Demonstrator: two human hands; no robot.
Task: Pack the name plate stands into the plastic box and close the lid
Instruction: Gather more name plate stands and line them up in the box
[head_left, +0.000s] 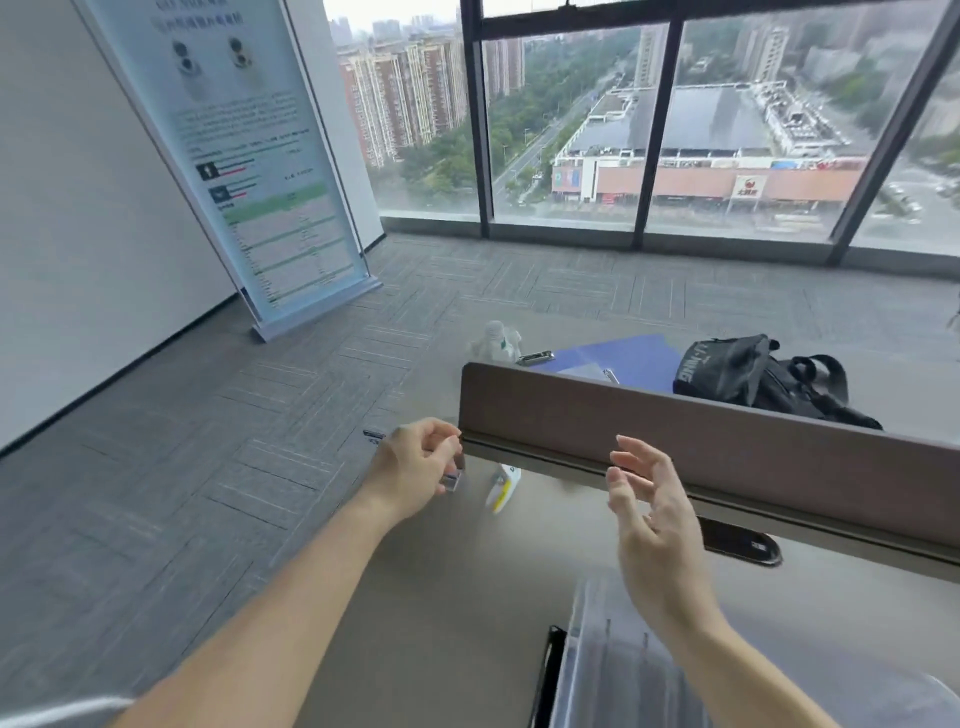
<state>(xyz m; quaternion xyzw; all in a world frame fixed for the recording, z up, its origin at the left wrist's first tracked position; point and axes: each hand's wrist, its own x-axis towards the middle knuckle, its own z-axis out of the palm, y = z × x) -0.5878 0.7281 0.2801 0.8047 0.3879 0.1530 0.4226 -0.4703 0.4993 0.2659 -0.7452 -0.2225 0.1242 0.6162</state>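
Stands: two in view. One clear acrylic name plate stand (453, 479) is pinched in the curled left hand (415, 462) above the surface (467, 597); a second stand (503, 488), with a yellow card, sits just beside it. Judged light, rigid, slick and scratch-prone, best gripped by the edges. Right hand (654, 525) is spread and empty. One plastic box (613, 670) at bottom edge

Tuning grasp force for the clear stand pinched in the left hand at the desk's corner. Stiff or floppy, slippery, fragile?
The clear stand looks like rigid acrylic: it shows straight edges and no sag, so probably stiff. Its glossy transparent faces suggest it could slip in a fingertip pinch like the left hand uses. It appears small and thin, so likely light, and may chip if dropped on the desk.
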